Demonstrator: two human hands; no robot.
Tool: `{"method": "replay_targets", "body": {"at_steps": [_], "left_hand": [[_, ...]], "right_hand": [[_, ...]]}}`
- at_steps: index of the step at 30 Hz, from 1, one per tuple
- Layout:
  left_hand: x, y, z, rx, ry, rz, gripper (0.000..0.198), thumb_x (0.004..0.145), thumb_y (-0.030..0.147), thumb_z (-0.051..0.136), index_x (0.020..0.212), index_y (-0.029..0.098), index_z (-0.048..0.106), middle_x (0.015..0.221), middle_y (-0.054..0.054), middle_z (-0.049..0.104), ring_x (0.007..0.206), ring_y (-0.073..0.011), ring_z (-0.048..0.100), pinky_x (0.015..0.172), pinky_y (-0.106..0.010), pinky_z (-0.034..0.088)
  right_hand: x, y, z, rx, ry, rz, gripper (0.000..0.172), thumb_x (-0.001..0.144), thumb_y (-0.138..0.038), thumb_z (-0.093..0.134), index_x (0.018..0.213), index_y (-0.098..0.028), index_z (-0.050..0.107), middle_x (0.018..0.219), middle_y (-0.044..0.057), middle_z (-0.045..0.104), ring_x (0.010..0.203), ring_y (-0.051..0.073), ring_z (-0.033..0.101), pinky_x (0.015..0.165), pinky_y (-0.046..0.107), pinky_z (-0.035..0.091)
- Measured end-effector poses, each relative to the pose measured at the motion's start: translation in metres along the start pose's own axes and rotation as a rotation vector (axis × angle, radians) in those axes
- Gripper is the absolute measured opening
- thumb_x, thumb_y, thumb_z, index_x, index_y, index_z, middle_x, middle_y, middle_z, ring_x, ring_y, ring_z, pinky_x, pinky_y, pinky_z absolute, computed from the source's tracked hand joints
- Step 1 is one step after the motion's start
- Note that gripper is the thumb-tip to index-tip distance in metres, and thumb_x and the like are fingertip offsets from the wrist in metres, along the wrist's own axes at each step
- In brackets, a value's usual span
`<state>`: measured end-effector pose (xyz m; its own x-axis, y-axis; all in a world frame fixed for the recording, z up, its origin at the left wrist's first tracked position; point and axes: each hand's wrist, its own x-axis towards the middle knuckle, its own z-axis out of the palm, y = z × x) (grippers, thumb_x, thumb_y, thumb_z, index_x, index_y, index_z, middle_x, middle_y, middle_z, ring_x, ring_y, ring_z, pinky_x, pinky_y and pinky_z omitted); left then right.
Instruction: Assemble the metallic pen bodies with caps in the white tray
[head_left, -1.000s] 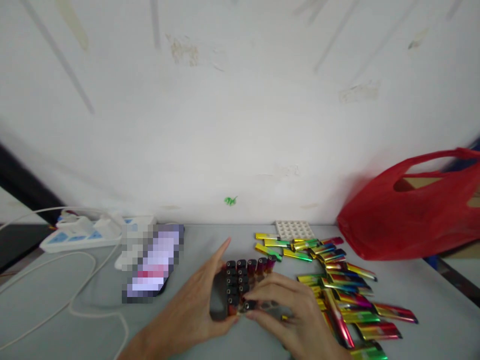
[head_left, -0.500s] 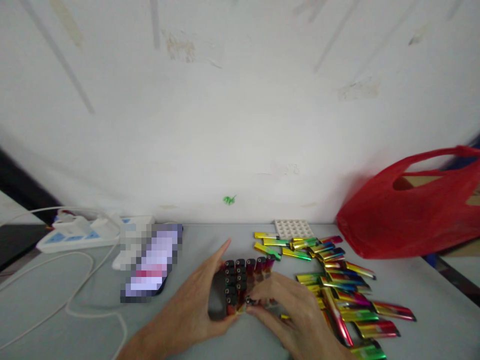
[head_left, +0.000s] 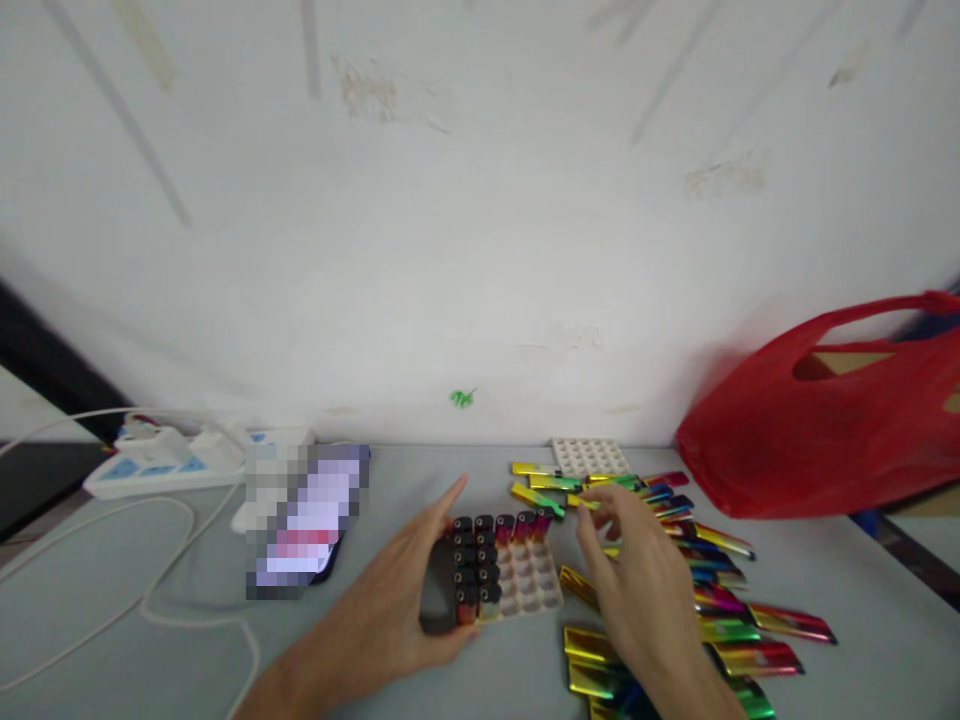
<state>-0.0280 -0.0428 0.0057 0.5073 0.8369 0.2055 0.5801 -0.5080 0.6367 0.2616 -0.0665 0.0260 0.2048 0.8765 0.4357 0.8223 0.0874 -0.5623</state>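
Note:
A pale tray (head_left: pixel 529 580) with a grid of holes lies in front of me. Black-topped lighters (head_left: pixel 466 578) stand upright in its two left columns, and a few more fill the back row. My left hand (head_left: pixel 397 590) spans the tray's left side, steadying it between a finger at the back and the thumb at the front corner. To the right of the tray, my right hand (head_left: pixel 637 570) reaches over the loose lighters. Its thumb and fingers are apart around a yellow lighter (head_left: pixel 579 502) lying flat; its far end is hidden.
Shiny coloured lighters (head_left: pixel 791 622) lie scattered on the right of the grey table (head_left: pixel 405 690). A second pale tray (head_left: pixel 591 457) sits against the wall. A red plastic bag (head_left: pixel 795 440) stands at right. At left are a phone (head_left: pixel 315 520), a power strip (head_left: pixel 150 470) and white cables.
My right hand has left the tray's front, where a lighter now stands in the second column, and moved right and back to the loose lighters. My left hand stays at the tray.

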Motion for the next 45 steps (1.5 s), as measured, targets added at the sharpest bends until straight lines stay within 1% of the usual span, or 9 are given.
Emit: {"method": "replay_targets", "body": {"at_steps": [4,7,11,16,22,34,39,42,45], "left_hand": [[-0.001,-0.002,0.0,-0.013,0.005,-0.012,0.13,0.082,0.023,0.091,0.177,0.04,0.004,0.171,-0.012,0.047,0.146,-0.0384,0.06,0.126,-0.055,0.049],[-0.001,-0.003,0.001,-0.023,0.005,-0.024,0.13,0.082,0.022,0.092,0.177,0.039,0.006,0.168,-0.014,0.052,0.144,-0.039,0.062,0.125,-0.055,0.05],[-0.001,-0.002,0.0,-0.036,0.007,-0.026,0.13,0.08,0.018,0.091,0.177,0.04,0.006,0.171,-0.014,0.048,0.146,-0.0394,0.06,0.125,-0.058,0.049],[0.0,-0.001,0.0,-0.044,0.004,-0.016,0.129,0.081,0.018,0.09,0.176,0.042,0.006,0.172,-0.012,0.047,0.146,-0.0389,0.061,0.125,-0.058,0.049],[0.0,-0.004,0.001,-0.025,-0.008,-0.019,0.128,0.082,0.02,0.09,0.176,0.042,0.006,0.173,-0.012,0.045,0.146,-0.0392,0.06,0.125,-0.059,0.049],[0.0,-0.003,0.0,-0.011,-0.023,-0.017,0.127,0.084,0.022,0.088,0.175,0.044,0.002,0.176,-0.01,0.041,0.149,-0.0376,0.057,0.128,-0.058,0.046],[0.0,-0.003,0.0,-0.007,-0.024,-0.011,0.124,0.087,0.024,0.087,0.176,0.042,0.002,0.178,-0.01,0.036,0.153,-0.0386,0.052,0.131,-0.06,0.041],[0.001,-0.002,-0.001,-0.003,-0.027,-0.011,0.127,0.085,0.022,0.088,0.176,0.042,0.001,0.177,-0.01,0.039,0.152,-0.0379,0.054,0.13,-0.059,0.043],[0.002,0.0,-0.002,0.001,-0.024,-0.013,0.128,0.084,0.021,0.089,0.176,0.041,0.003,0.177,-0.011,0.04,0.153,-0.038,0.053,0.13,-0.058,0.043]], "right_hand": [[0.007,0.021,0.005,-0.468,0.031,-0.121,0.016,0.099,-0.02,0.062,0.112,-0.019,0.071,0.104,0.017,0.067,0.098,0.04,0.062,0.083,0.049,0.05],[0.007,0.026,0.006,-0.596,0.004,-0.15,0.014,0.096,-0.015,0.066,0.107,-0.018,0.073,0.102,0.018,0.065,0.096,0.04,0.06,0.083,0.05,0.05],[0.006,0.025,0.008,-0.551,-0.046,-0.192,0.017,0.098,-0.016,0.066,0.113,-0.019,0.074,0.104,0.016,0.064,0.1,0.039,0.059,0.088,0.051,0.051],[0.006,0.023,0.013,-0.5,-0.1,-0.26,0.039,0.099,-0.013,0.067,0.137,-0.021,0.072,0.11,0.016,0.064,0.103,0.037,0.059,0.091,0.05,0.051],[0.001,0.026,0.022,-0.566,-0.055,-0.234,0.046,0.097,-0.01,0.069,0.142,-0.022,0.071,0.111,0.016,0.063,0.101,0.038,0.059,0.087,0.05,0.052],[0.006,0.028,0.02,-0.565,-0.073,-0.201,0.015,0.097,-0.006,0.07,0.102,-0.021,0.072,0.108,0.016,0.064,0.104,0.039,0.059,0.089,0.049,0.049],[0.009,0.017,0.012,-0.2,0.009,-0.13,0.002,0.106,-0.024,0.064,0.106,-0.022,0.065,0.102,0.012,0.068,0.099,0.035,0.06,0.087,0.048,0.047],[0.011,0.006,0.001,0.293,0.062,0.092,0.021,0.109,-0.044,0.062,0.109,-0.023,0.061,0.095,0.007,0.07,0.088,0.028,0.063,0.082,0.041,0.049],[0.016,0.0,-0.006,0.837,0.051,0.365,0.036,0.099,-0.055,0.077,0.106,-0.023,0.064,0.082,0.001,0.071,0.075,0.021,0.064,0.072,0.033,0.052]]}}
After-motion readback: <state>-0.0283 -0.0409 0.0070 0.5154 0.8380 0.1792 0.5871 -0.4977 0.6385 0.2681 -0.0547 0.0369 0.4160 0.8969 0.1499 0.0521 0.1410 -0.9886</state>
